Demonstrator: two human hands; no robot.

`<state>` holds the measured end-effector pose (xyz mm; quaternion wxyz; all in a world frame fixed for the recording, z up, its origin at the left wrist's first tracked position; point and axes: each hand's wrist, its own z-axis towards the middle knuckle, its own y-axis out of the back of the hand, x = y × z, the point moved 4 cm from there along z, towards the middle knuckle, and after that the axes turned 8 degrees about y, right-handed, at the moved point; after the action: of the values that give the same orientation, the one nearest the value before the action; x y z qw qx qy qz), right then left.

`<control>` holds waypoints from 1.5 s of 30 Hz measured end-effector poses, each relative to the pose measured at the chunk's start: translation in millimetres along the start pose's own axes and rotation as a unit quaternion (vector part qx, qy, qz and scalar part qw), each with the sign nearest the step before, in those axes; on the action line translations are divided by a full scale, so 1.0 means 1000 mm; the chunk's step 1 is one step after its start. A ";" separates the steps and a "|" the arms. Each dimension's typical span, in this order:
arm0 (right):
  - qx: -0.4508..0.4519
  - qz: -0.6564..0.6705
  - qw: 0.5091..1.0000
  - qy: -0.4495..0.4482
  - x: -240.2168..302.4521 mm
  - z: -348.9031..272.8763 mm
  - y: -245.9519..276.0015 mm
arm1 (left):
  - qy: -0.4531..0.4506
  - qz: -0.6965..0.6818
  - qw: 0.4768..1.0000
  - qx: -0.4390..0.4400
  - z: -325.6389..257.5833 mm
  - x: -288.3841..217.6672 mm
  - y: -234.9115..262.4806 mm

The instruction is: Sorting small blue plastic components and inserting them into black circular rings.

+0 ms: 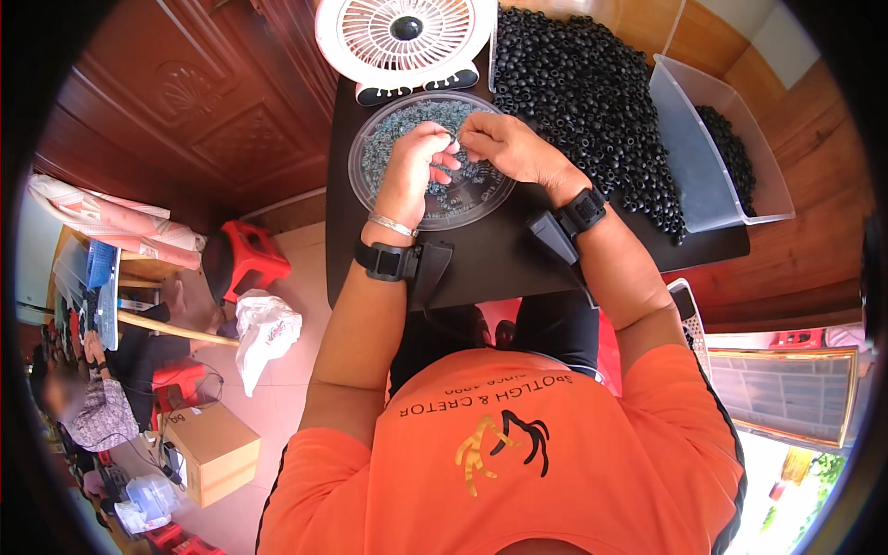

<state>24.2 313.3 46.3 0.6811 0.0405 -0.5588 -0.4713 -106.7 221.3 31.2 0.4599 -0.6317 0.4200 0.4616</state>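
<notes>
My left hand [413, 168] and my right hand [514, 150] meet above a round clear plastic dish [472, 205]. Many tiny bluish-grey pieces [388, 139] lie in the dish. The left thumb and forefinger pinch a small dark piece [452, 141], partly hidden by the fingertips; the left hand's other fingers are curled. Right thumb and forefinger close together at the same spot; whatever they grip is too small to make out. To the right of the dish spreads a big heap of small black ring-shaped parts [578, 102].
A white fan [407, 30] stands behind the dish. Right of the heap, a translucent bin [689, 153] holds more black parts. The dark tabletop [481, 264] ends near my body. At the left are a red stool [254, 259], a white bag [266, 333], a cardboard box [211, 451] and another person [102, 412].
</notes>
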 end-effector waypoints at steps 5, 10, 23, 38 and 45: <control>0.030 0.054 0.998 -0.023 0.005 0.000 -0.004 | -0.004 0.012 1.000 -0.006 -0.003 -0.001 0.000; -0.042 -0.162 0.986 0.002 0.021 -0.002 0.004 | -0.016 -0.030 0.998 -0.059 -0.002 -0.002 0.006; 0.123 -0.205 0.964 0.118 0.030 -0.008 -0.026 | -0.016 -0.130 0.987 -0.092 0.001 0.005 0.016; -0.099 0.305 0.947 -0.016 0.030 -0.003 -0.002 | 0.027 -0.219 0.972 0.086 0.004 0.020 -0.009; -0.085 0.252 0.964 -0.021 0.029 0.000 -0.004 | 0.010 -0.252 0.961 0.111 0.002 0.017 -0.013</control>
<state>20.3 291.5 64.8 0.7668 -0.1692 -0.5233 -0.3310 -90.9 224.3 16.8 0.6244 -0.6666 0.3003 0.2747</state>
